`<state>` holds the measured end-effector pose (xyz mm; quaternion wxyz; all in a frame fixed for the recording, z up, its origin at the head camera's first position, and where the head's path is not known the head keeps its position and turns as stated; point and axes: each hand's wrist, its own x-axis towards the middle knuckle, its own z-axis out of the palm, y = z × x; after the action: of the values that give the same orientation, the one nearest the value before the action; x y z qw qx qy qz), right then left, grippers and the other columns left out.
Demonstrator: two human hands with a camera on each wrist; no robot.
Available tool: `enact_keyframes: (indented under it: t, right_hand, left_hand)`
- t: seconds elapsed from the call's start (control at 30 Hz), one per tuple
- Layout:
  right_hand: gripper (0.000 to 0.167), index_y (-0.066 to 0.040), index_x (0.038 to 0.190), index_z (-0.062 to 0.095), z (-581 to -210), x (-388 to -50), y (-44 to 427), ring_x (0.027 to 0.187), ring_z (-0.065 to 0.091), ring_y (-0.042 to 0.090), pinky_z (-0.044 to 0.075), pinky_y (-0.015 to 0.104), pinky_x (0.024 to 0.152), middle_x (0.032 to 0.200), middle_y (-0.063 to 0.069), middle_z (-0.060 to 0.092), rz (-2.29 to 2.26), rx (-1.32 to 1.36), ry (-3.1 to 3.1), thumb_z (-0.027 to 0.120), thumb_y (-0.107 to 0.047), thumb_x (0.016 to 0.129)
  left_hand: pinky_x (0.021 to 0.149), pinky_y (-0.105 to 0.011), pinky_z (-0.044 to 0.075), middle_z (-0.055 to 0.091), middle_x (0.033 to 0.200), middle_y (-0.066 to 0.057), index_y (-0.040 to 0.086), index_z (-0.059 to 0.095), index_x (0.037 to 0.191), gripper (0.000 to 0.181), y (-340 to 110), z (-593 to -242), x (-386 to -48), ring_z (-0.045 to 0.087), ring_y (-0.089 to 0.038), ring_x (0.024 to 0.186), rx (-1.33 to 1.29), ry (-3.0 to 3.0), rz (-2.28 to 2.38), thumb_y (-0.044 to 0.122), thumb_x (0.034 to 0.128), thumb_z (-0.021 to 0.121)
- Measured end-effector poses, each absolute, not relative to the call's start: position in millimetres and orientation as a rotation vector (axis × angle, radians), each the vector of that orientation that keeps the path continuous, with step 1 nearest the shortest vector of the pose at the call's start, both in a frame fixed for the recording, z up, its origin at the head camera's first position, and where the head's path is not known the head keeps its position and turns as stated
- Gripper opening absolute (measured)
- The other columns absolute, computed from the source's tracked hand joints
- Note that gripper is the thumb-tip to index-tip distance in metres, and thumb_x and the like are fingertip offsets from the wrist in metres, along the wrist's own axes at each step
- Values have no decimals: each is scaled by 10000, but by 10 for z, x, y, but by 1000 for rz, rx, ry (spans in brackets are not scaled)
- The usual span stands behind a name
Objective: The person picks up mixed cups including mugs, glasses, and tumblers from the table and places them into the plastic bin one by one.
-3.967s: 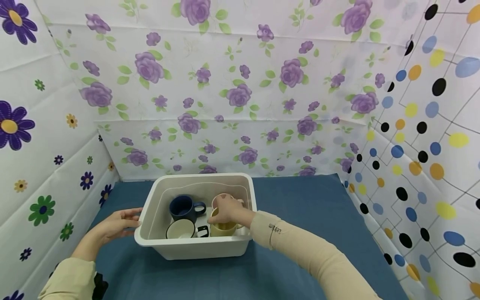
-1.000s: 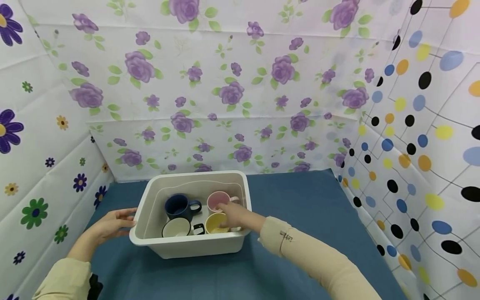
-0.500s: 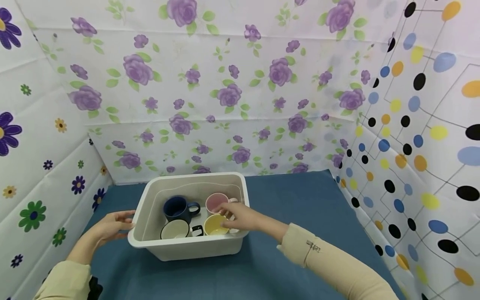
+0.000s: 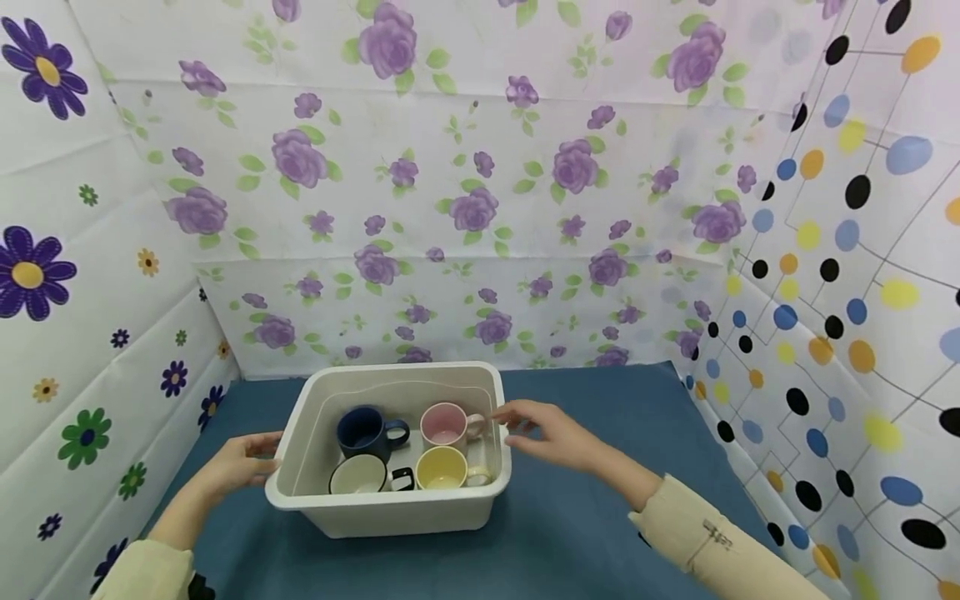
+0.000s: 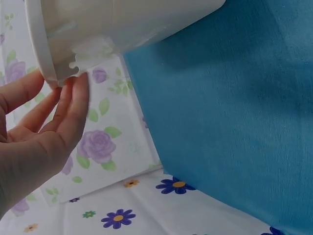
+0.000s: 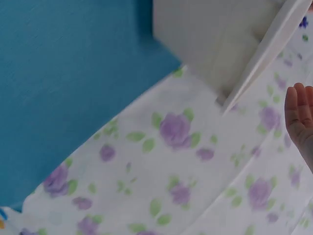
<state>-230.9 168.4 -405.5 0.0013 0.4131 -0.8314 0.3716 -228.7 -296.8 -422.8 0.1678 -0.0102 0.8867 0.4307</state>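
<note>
A white plastic bin (image 4: 397, 521) stands on the table with several mugs inside. At the back left is a dark blue mug (image 4: 365, 433), with a cream mug (image 4: 358, 475) with a black handle before it. A pink mug (image 4: 444, 425) and a yellow mug (image 4: 441, 468) sit on the right side, handles pointing right. My left hand (image 4: 232, 471) holds the bin's left rim between thumb and fingertips, also seen by the left wrist view. Over the right rim hovers my right hand (image 4: 555, 435), fingers loosely extended and holding nothing; the right wrist view shows it apart from the rim.
Blue cloth (image 4: 600, 517) covers the table. Behind rises a sheet (image 4: 420, 183) printed with purple roses. A flowered sheet (image 4: 112, 275) closes off the left, and a dotted sheet (image 4: 847, 317) the right.
My right hand has let go of the yellow mug and drawn back to the right, out of the bin. The left hand stays at the left rim.
</note>
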Motion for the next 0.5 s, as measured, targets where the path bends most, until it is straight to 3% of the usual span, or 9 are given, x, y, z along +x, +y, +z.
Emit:
enact_keyframes:
  t: [0.23,0.33,0.5]
  right_hand:
    - [406,-146,1323,507,-4059,-2311,2157,1012,613,181,530,337,827,1171,60,630,1113,1030,-2617,588,-203,930]
    - [431,-111,1322,508,-4046,-2317,2372,1027,609,214,529,355,825,1175,73,625,937,963,-2595,617,-157,908]
    - [444,-53,1259,553,-4074,-2414,2707,1074,580,268,519,417,846,1187,112,611,632,886,-2485,681,-40,834]
  left_hand:
    - [776,-484,556,484,1218,-409,-202,355,1322,567,-2923,-4182,-2255,581,-450,1028,148,2689,1072,51,875,595]
    - [751,-538,531,499,1181,-424,-192,391,1302,548,-2820,-4141,-2224,564,-509,1003,246,2872,921,38,852,602]
    - [833,-649,438,504,1198,-385,-109,461,1307,504,-2568,-4132,-2142,488,-545,1078,388,3162,906,22,851,629]
